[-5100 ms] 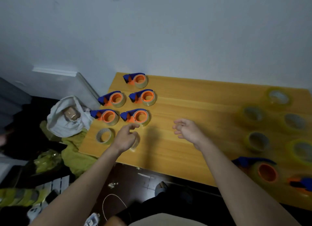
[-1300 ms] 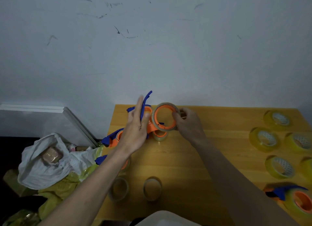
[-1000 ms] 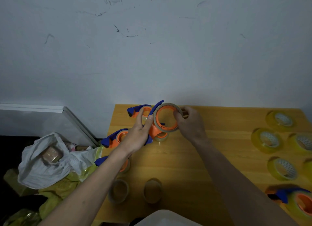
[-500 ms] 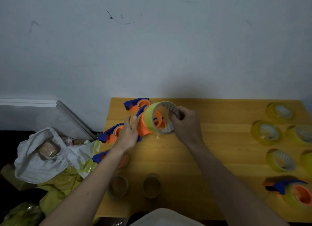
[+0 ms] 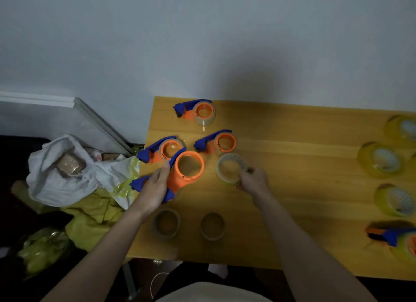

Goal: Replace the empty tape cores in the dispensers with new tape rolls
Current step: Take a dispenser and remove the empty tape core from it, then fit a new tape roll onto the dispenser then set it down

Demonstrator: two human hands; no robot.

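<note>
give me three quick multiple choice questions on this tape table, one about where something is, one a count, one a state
1. Where do the two loose empty cores lie?
A. by the table's near edge
B. against the wall
C. in the white bag

2. How many dispensers lie on the table at the left beyond the held one?
A. one
B. three
C. six

3. What sits on the orange hub of the held dispenser?
A. a full yellow roll
B. an empty core
C. nothing

Answers:
1 A: both empty cores lie near the front edge of the table.
2 B: three dispensers lie there.
3 C: the left hand holds the dispenser with its hub bare; the right hand holds the pulled-off core.
</note>
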